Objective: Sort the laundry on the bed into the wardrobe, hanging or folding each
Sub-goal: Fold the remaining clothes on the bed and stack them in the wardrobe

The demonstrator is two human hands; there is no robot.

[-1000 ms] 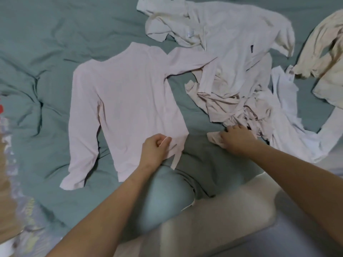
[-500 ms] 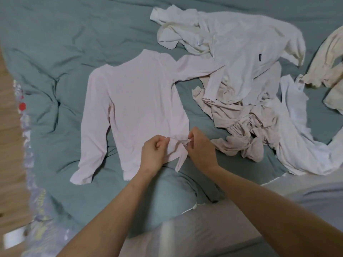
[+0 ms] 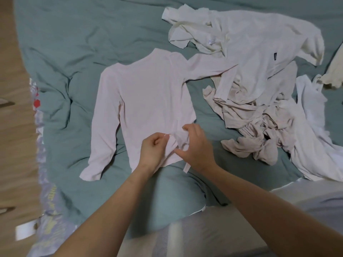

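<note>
A pale pink long-sleeved top (image 3: pixel 148 101) lies spread flat on the grey-green bed cover (image 3: pixel 78 41), collar away from me. My left hand (image 3: pixel 154 151) pinches a fold of fabric at the top's bottom hem. My right hand (image 3: pixel 196 147) is beside it on the same hem, thumb and fingers closing on the cloth near a loose tie strip (image 3: pixel 186 166). To the right lies a heap of garments: a cream shirt (image 3: pixel 259 45), a crumpled beige piece (image 3: pixel 259 127) and a white piece (image 3: pixel 319 145).
A wooden floor (image 3: pixel 14 127) runs along the left, with a patterned sheet edge (image 3: pixel 46 210) beside it. Another cream garment (image 3: pixel 334 71) lies at the right edge. The pale mattress side (image 3: pixel 204 229) is below my arms.
My right hand left the beige pile, came to the pink top's hem beside my left hand, and now works the fabric there. The view shifted right and up over the bed.
</note>
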